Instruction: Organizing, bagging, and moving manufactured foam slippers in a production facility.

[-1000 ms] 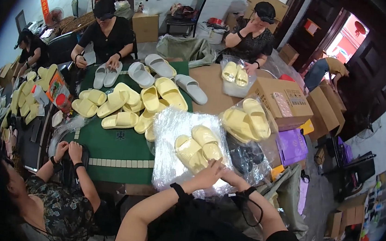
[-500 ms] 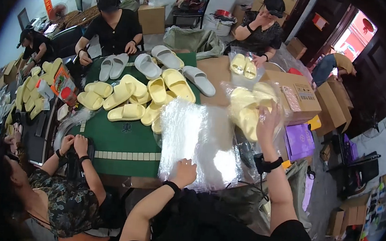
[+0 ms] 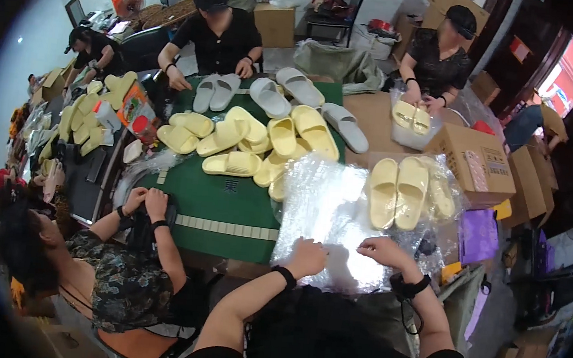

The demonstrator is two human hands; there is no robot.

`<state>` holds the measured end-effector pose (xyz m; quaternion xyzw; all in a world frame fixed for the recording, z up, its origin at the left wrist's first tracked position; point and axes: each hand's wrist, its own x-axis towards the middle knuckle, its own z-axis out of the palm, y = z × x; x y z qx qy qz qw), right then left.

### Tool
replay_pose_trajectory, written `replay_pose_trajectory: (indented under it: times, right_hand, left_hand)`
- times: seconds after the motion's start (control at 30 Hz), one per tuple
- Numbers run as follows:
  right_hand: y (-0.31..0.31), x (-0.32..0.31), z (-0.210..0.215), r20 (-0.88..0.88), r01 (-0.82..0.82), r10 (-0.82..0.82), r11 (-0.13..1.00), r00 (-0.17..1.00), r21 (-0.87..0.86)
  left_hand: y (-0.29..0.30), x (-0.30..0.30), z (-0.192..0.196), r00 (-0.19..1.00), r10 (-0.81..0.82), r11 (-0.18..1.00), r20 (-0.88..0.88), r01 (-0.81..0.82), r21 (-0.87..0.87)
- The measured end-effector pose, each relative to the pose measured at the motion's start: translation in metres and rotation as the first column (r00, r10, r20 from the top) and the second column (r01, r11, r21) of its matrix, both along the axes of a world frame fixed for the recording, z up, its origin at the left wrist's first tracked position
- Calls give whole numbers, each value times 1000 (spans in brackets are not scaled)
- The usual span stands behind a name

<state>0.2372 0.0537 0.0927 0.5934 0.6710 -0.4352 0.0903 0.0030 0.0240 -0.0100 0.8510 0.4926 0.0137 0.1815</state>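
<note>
Both hands sit on the bubble wrap sheet (image 3: 327,217) at the bench's (image 3: 222,204) near edge, left hand (image 3: 308,256) beside right hand (image 3: 380,249). Just beyond the right hand, a pair of slippers (image 3: 395,191) lies on the wrap. Left of that, a slipper pile (image 3: 255,145) covers the bench's middle. A cardboard box (image 3: 471,162) stands right of the pair.

Light: bright daylight, upper left wall washed out | Glare: strong sheen on clear plastic bag (image 3: 327,217) | Shadows: soft | Edges: heavy fisheye bend, black vignette | Focus: centre fairly sharp, rim blurred
</note>
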Motion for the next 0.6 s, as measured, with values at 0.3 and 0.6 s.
replay_pose_trajectory:
  times: [0.3,0.6]
  right_hand:
    - [13,-94,-83,-228,-317,353,931,907,179]
    - [-1,-96,-115,40,-517,527,811,849,275]
  left_hand:
    - [72,-62,-10,649,556,777,519,-628,-46]
    - [206,-185,-35,298,936,311,189,-950,-43]
